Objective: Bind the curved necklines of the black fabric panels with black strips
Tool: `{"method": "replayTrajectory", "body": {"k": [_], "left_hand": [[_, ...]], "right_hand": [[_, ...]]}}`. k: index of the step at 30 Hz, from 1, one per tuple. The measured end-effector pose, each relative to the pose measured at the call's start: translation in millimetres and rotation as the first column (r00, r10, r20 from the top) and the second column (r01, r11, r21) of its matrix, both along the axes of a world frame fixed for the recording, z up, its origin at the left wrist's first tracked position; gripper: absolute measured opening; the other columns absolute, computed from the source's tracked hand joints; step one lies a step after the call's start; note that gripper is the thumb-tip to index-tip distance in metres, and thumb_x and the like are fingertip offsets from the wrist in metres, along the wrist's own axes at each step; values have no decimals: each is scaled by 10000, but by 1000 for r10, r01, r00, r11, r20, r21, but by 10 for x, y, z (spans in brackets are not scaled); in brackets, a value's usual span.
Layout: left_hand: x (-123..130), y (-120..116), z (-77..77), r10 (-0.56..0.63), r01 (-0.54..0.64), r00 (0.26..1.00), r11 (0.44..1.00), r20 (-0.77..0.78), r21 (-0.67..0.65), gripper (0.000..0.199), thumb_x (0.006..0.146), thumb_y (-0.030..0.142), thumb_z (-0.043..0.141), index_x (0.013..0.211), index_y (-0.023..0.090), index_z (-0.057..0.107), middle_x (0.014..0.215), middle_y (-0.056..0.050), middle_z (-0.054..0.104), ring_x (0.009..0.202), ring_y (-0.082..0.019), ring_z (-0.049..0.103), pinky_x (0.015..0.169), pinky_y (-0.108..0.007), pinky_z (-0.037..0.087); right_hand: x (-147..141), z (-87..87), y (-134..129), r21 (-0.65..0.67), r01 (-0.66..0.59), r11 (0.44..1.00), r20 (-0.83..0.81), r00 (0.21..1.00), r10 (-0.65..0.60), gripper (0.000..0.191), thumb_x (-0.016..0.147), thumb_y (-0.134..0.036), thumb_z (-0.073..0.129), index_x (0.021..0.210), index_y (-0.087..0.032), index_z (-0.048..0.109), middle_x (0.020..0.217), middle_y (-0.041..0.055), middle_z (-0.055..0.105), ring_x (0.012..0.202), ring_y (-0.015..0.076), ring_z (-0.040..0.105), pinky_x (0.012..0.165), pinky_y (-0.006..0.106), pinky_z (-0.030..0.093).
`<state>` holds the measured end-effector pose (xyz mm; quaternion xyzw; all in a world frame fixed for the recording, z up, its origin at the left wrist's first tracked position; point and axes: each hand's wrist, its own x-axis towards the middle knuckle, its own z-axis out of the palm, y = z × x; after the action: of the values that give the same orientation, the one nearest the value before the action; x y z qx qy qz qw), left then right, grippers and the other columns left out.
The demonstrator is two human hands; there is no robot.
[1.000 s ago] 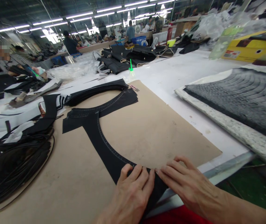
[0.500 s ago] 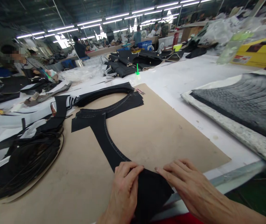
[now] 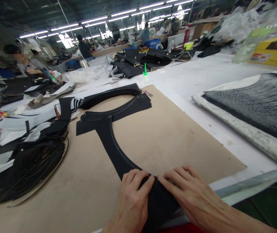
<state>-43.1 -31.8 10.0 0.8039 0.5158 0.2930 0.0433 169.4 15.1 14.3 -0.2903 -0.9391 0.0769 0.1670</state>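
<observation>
My left hand and right hand meet the curved black strip near its close end, fingers bent; I can't tell whether they pinch. It lies on the brown sheet, probably light, thin and pliable, best held along its inner curved edge.

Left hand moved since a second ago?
Yes: the left hand has shifted leftward in view, away from the right corner of the brown sheet.
</observation>
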Motion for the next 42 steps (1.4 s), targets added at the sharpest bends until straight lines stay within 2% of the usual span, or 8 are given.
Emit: {"method": "replayTrajectory", "body": {"k": [10,17,25,29,32,36,39,42], "left_hand": [[-2,-22,4,-15,41,984,989,-180,144,415,870,28,390,1192,155,619,1122,-77,655,1027,-237,526,859,-371,429],[-65,-62,21,40,-40,999,999,16,-8,352,889,66,422,1142,196,629,1085,-71,645,990,-232,528,837,-387,451],[-63,-134,1,59,-56,995,998,77,-38,323,893,63,436,1135,195,605,1072,-77,644,983,-224,556,818,-388,490],[-151,-211,21,248,-215,928,966,278,-143,222,916,158,488,1098,217,602,1084,-74,626,1002,-204,589,843,-354,517],[-279,-252,51,559,-350,683,816,470,-460,233,884,390,590,1009,193,607,1014,-82,647,905,-209,637,785,-344,539],[-341,-251,95,720,67,238,657,652,-751,529,730,633,689,925,147,613,982,-121,683,847,-205,662,749,-322,541],[-221,-227,174,769,391,2,588,639,-708,604,645,591,789,1011,136,635,1014,-134,695,842,-187,665,762,-289,513],[-44,-182,284,744,602,-121,581,657,-547,533,683,421,825,1103,148,641,1119,-122,676,988,-199,640,850,-280,481]], "right_hand": [[-91,19,-113,337,-20,941,-3,1000,22,504,654,-3,435,1123,-101,591,1086,104,646,1028,261,503,989,460,273],[-111,102,29,3,-2,1000,41,999,2,371,715,-10,527,1035,-182,603,901,41,615,803,207,528,787,379,378],[-230,66,12,-294,156,943,-54,982,-179,291,886,-108,459,1139,-192,576,1038,83,634,912,248,566,838,436,408],[-304,140,107,-642,110,759,-149,953,-264,307,838,-111,429,1074,-198,606,862,42,630,785,195,587,731,336,454],[-295,215,218,-866,-102,490,-294,896,-334,249,824,-243,493,1044,-192,598,729,2,555,665,160,542,600,270,425],[-276,286,270,-914,-331,236,-405,791,-459,317,773,-393,661,1003,-191,577,746,-13,521,671,135,497,608,245,391],[-296,318,206,-910,-406,91,-386,743,-547,337,725,-412,743,908,-200,556,752,-25,509,673,119,465,618,231,368],[-318,335,130,-900,-435,-5,-344,718,-605,365,697,-417,782,837,-202,522,752,-29,503,679,114,452,625,222,359]]}}
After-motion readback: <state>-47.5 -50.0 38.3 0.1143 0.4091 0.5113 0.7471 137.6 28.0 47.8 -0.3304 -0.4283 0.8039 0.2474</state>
